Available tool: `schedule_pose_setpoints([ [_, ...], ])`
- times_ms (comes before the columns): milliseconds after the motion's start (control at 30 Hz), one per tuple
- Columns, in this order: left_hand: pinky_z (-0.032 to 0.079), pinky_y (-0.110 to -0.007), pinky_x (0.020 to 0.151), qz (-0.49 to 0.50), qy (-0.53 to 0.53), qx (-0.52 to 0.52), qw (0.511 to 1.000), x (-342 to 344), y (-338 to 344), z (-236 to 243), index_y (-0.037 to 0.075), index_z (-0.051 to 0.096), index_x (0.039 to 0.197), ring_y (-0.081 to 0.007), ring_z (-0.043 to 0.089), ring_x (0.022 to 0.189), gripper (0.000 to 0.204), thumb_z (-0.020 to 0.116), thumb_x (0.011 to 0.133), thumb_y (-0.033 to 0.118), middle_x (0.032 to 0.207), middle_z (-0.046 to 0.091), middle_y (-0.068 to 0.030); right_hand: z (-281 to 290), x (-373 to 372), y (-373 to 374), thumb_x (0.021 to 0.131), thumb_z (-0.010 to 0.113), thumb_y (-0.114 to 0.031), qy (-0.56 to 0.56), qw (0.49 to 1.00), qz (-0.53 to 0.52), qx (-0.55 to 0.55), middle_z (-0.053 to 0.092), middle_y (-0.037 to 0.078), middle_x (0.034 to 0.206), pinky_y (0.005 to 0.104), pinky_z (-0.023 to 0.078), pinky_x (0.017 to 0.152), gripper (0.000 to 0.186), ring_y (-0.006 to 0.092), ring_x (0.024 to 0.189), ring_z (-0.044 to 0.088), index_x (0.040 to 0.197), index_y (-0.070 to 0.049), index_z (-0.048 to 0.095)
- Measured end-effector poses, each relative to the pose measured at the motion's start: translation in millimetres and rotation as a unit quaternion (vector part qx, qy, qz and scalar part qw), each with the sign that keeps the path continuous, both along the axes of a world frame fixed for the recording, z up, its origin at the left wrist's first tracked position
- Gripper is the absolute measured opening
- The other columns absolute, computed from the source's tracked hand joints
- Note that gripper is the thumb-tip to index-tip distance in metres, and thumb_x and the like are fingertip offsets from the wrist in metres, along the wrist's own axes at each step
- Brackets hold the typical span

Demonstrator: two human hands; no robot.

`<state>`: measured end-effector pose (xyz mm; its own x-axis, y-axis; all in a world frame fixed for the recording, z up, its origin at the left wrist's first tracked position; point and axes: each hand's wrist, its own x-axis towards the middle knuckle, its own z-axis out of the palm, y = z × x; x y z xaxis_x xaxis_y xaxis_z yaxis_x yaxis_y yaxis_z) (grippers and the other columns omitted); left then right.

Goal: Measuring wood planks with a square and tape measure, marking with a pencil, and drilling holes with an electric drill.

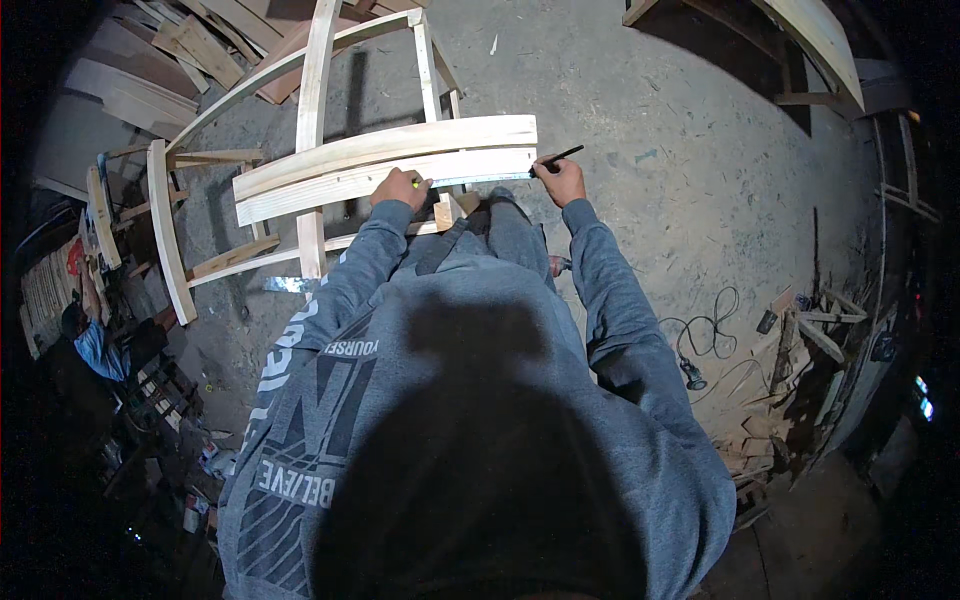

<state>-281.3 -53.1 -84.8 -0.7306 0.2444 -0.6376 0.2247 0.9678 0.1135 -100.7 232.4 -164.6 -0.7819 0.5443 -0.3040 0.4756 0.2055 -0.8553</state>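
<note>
Shadowed sweatshirt [480, 400], half-hidden pen [567, 155]

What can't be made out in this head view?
All in the head view:
Markings on the measuring strip: too small.
Palm of the left hand: hidden by its back.
Curved timber, upper right: cut off by the top edge.
Hands of the co-worker: too small, dim.

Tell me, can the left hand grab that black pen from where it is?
Probably not as things stand: the left hand is on the nearer board, at the measuring strip, and the right hand is holding the pen. Nothing seems to block the way across, though.
</note>
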Motion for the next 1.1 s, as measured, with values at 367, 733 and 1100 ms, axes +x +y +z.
schedule_pose_setpoints([
  [367, 0.055, -0.049, 0.094, 0.006, 0.02, -0.001, 1.0, 3, -2, -4, 0.021, 0.079, 0.112, -0.0358, 0.068, 0.111, 0.046, 0.065, 0.092, 0.06, 0.122, 0.068, -0.0138, -19, -1, 5, 0.087, 0.077, -0.029, -0.017, 0.998, 0.031, 0.048, 0.077, 0.018, 0.092, 0.0388, 0.057, 0.077, 0.034, 0.0279, 0.084, 0.075, 0.101, 0.002, 0.077],
  [733, 0.055, -0.05, 0.095, -0.001, 0.03, 0.013, 0.999, 3, -5, -7, 0.022, 0.077, 0.118, -0.0342, 0.067, 0.113, 0.044, 0.067, 0.091, 0.056, 0.123, 0.067, -0.0133, 7, -7, -2, 0.092, 0.075, -0.022, 0.009, 0.999, 0.024, -0.025, 0.078, 0.013, 0.096, 0.0334, 0.057, 0.082, 0.028, 0.0192, 0.089, 0.074, 0.104, 0.003, 0.077],
  [1100, 0.054, -0.049, 0.098, -0.008, 0.025, -0.002, 1.0, 5, -3, -2, 0.023, 0.077, 0.119, -0.0331, 0.066, 0.116, 0.045, 0.064, 0.093, 0.057, 0.126, 0.065, -0.0118, 26, -19, -26, 0.091, 0.076, -0.025, -0.028, 0.994, 0.095, 0.036, 0.078, 0.014, 0.095, 0.0359, 0.057, 0.078, 0.029, 0.0214, 0.086, 0.074, 0.107, 0.0, 0.078],
])
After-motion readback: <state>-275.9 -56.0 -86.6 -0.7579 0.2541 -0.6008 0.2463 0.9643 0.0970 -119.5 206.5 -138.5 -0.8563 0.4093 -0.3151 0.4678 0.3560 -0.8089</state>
